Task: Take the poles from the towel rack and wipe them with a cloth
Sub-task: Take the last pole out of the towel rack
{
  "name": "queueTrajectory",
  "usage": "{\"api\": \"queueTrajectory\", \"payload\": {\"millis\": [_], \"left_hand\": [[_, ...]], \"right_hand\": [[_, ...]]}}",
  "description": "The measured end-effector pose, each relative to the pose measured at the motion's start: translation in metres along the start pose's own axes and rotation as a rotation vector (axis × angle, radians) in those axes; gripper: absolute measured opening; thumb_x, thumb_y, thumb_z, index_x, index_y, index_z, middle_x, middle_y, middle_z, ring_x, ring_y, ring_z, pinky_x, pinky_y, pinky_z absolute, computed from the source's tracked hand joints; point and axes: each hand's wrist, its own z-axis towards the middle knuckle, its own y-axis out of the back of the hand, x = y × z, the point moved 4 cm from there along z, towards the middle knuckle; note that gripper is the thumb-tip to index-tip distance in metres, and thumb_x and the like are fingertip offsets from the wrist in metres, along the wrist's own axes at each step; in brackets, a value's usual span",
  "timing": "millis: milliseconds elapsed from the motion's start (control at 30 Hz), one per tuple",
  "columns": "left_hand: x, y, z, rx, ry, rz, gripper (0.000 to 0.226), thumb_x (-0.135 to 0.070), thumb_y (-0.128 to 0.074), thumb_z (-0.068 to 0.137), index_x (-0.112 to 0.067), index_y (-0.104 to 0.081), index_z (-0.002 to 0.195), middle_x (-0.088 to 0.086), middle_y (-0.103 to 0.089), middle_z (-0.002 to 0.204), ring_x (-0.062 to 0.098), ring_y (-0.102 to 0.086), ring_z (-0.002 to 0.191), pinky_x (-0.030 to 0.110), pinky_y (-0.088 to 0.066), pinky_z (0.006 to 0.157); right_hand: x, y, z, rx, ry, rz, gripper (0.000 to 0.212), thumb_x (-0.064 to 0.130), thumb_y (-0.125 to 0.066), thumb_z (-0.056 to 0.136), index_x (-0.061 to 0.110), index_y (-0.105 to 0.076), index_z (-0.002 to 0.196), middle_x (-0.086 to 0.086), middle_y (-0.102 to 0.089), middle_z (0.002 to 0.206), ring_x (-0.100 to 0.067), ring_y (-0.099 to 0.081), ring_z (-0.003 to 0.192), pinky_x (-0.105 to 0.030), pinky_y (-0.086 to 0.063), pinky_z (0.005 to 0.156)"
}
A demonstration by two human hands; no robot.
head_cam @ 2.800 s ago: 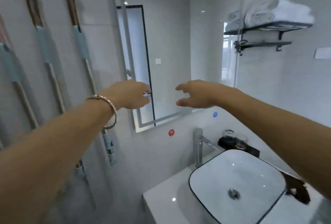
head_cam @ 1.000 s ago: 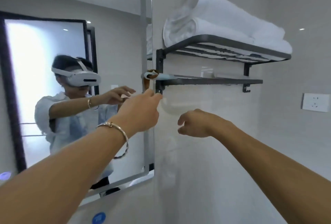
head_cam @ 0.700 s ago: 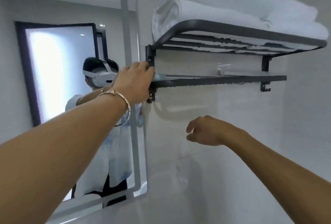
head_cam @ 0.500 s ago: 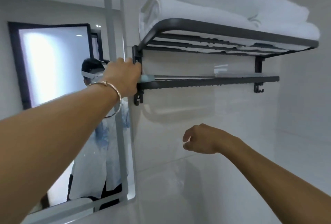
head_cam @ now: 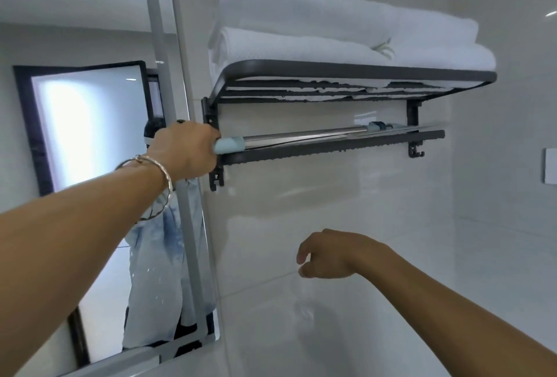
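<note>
One silver pole (head_cam: 301, 136) lies along the black towel rack (head_cam: 346, 68), in the narrow slot between the upper shelf and the lower bar (head_cam: 331, 150). Its pale blue end sticks out past the rack's left bracket. The left hand (head_cam: 187, 150) has its fingers clenched round that blue end, right beside the edge of the mirror (head_cam: 90, 135), which leaves little room on that side. One bracelet (head_cam: 159, 174) circles that wrist. The right hand (head_cam: 328, 253) hangs well below the rack against the bare tiled wall (head_cam: 391, 226), with its fingers loosely curled and holding nothing. Open space lies all around it. At least two folded white towels (head_cam: 301, 45) sit stacked on the shelf.
</note>
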Motion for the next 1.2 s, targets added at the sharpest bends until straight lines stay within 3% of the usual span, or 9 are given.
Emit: {"api": "queueTrajectory", "payload": {"millis": [200, 333, 500, 700, 833, 1033, 1167, 1200], "left_hand": [[0.0, 0.001, -0.01, -0.052, 0.019, -0.027, 0.007, -0.017, -0.056, 0.087, -0.024, -0.052, 0.088, -0.004, -0.048, 0.067, 0.02, -0.05, 0.067, 0.031, -0.041, 0.062], [0.007, 0.01, -0.012, -0.102, 0.01, -0.037, 0.006, -0.019, -0.057, 0.088, -0.021, -0.057, 0.093, -0.001, -0.051, 0.07, 0.022, -0.053, 0.068, 0.031, -0.043, 0.063], [0.002, 0.019, -0.015, -0.088, -0.051, -0.039, 0.015, -0.023, -0.058, 0.088, -0.02, -0.06, 0.103, -0.005, -0.05, 0.07, 0.019, -0.051, 0.07, 0.031, -0.042, 0.065], [-0.014, 0.012, -0.048, -0.046, -0.111, -0.078, 0.011, -0.021, -0.056, 0.087, -0.024, -0.061, 0.097, 0.001, -0.06, 0.08, 0.022, -0.055, 0.073, 0.03, -0.041, 0.062], [-0.015, -0.019, -0.099, 0.017, -0.114, -0.172, 0.005, -0.022, -0.054, 0.088, -0.025, -0.058, 0.089, -0.001, -0.057, 0.078, 0.023, -0.056, 0.073, 0.033, -0.046, 0.064], [-0.016, -0.106, -0.227, 0.271, -0.02, -0.289, 0.01, -0.02, -0.053, 0.086, -0.026, -0.06, 0.09, 0.001, -0.061, 0.081, 0.026, -0.057, 0.076, 0.03, -0.039, 0.06], [-0.017, -0.16, -0.319, 0.511, 0.042, -0.335, 0.012, -0.018, -0.051, 0.083, -0.027, -0.057, 0.088, -0.004, -0.055, 0.075, 0.024, -0.056, 0.077, 0.027, -0.034, 0.06], [-0.016, -0.17, -0.341, 0.551, 0.048, -0.34, 0.014, -0.018, -0.052, 0.083, -0.027, -0.058, 0.091, -0.003, -0.057, 0.077, 0.024, -0.056, 0.078, 0.026, -0.034, 0.061]], "right_hand": [[0.005, 0.001, -0.007, 0.012, 0.017, -0.013, 0.039, 0.042, -0.052, 0.094, 0.03, -0.054, 0.131, 0.001, -0.052, 0.134, -0.021, -0.051, 0.121, -0.034, -0.042, 0.094], [0.016, -0.001, -0.012, 0.058, 0.058, -0.084, 0.039, 0.035, -0.045, 0.099, 0.017, -0.055, 0.132, -0.001, -0.054, 0.133, -0.022, -0.048, 0.122, -0.036, -0.042, 0.097], [0.032, -0.01, -0.01, 0.083, 0.069, -0.066, 0.04, 0.036, -0.046, 0.098, 0.021, -0.053, 0.135, -0.001, -0.052, 0.136, -0.021, -0.047, 0.124, -0.034, -0.039, 0.094], [0.055, -0.036, -0.016, 0.131, 0.109, -0.054, 0.04, 0.034, -0.045, 0.099, 0.018, -0.053, 0.135, -0.001, -0.051, 0.137, -0.023, -0.048, 0.123, -0.034, -0.039, 0.096], [0.068, -0.092, -0.02, 0.235, 0.113, -0.002, 0.043, 0.038, -0.046, 0.098, 0.022, -0.049, 0.138, 0.0, -0.047, 0.142, -0.021, -0.045, 0.127, -0.031, -0.037, 0.098], [0.095, -0.232, -0.053, 0.52, 0.163, -0.029, 0.042, 0.033, -0.042, 0.101, 0.009, -0.053, 0.134, -0.007, -0.051, 0.137, -0.027, -0.048, 0.125, -0.033, -0.04, 0.097], [0.108, -0.351, -0.09, 0.746, 0.138, 0.018, 0.042, 0.034, -0.043, 0.1, 0.001, -0.059, 0.118, -0.014, -0.056, 0.129, -0.027, -0.053, 0.106, -0.029, -0.043, 0.082], [0.11, -0.38, -0.101, 0.787, 0.116, 0.043, 0.044, 0.037, -0.043, 0.1, 0.002, -0.057, 0.124, -0.013, -0.053, 0.133, -0.026, -0.052, 0.109, -0.027, -0.042, 0.082]]}}
